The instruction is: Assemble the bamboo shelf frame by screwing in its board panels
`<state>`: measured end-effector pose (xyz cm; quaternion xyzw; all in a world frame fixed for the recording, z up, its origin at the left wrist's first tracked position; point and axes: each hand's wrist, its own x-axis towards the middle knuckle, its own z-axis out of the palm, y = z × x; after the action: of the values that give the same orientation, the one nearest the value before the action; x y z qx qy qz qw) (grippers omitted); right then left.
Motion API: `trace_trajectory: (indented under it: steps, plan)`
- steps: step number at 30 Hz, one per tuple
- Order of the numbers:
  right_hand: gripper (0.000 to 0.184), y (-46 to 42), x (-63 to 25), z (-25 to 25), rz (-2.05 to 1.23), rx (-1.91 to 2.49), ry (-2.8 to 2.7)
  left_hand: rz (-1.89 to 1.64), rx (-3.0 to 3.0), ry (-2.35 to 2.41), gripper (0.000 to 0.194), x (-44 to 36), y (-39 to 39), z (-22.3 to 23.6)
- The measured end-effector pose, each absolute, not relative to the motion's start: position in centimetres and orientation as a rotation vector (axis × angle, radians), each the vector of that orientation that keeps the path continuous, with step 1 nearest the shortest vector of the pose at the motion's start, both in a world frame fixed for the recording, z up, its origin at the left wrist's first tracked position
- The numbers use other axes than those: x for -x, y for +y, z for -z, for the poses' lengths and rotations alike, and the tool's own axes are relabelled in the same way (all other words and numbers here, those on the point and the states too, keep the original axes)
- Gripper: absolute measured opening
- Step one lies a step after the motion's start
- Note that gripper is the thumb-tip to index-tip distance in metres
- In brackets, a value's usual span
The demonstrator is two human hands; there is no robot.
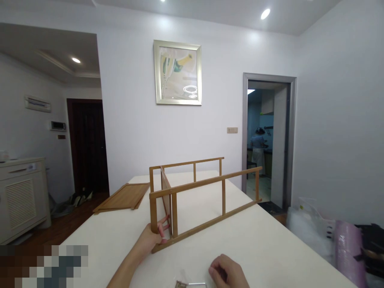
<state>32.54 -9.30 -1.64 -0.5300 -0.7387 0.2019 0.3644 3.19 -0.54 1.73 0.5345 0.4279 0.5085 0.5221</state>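
A wooden shelf frame lies on its side on the white table, its two ladder-like sides joined by an upright panel near the left end. My left hand reaches in at the near lower corner, fingers closed around the end of the frame and up against the panel's lower part. Low in the view, my right hand rests over the table with its fingers curled; what it holds, if anything, is hidden. Just left of it are a metal hex key and a small clump of screws, partly cut off.
Flat wooden panels lie stacked at the table's far left. The white table stretches toward the wall. On the right are a pink wrapped roll and clear plastic packaging. Through the doorway, a person stands in another room.
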Motion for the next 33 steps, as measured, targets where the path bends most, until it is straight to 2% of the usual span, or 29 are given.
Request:
trace_trajectory:
  steps: [4, 8, 12, 14, 17, 22, 33]
  plan:
    - [0.018, -7.6, -33.8, 1.3, -0.373, 1.333, -1.872, -1.187, -1.212, 1.103, 0.014, 0.0, -0.1, -1.8]
    - [0.017, -4.2, -36.0, -0.1, -0.021, 1.323, -1.806, -1.235, -1.165, 1.234, 0.015, 2.7, 0.7, -1.0]
    - [0.030, -0.7, -37.2, -1.6, 0.139, 1.449, -1.906, -1.386, -1.115, 1.477, 0.016, 4.1, 1.6, 0.0]
    - [0.034, 0.6, -37.3, -1.6, 0.139, 1.538, -1.992, -1.434, -1.077, 1.580, 0.017, 4.3, 2.1, 0.4]
    - [0.030, 1.6, -37.0, -0.9, 0.102, 1.599, -2.099, -1.476, -1.032, 1.741, 0.020, 4.4, 2.6, 0.8]
    - [0.027, 1.5, -36.6, 0.1, 0.104, 1.601, -2.150, -1.479, -0.967, 1.939, 0.012, 4.6, 2.6, 0.8]
    - [0.021, 1.5, -36.6, 0.0, 0.093, 1.549, -2.196, -1.470, -0.898, 2.228, 0.011, 4.4, 2.7, 0.7]
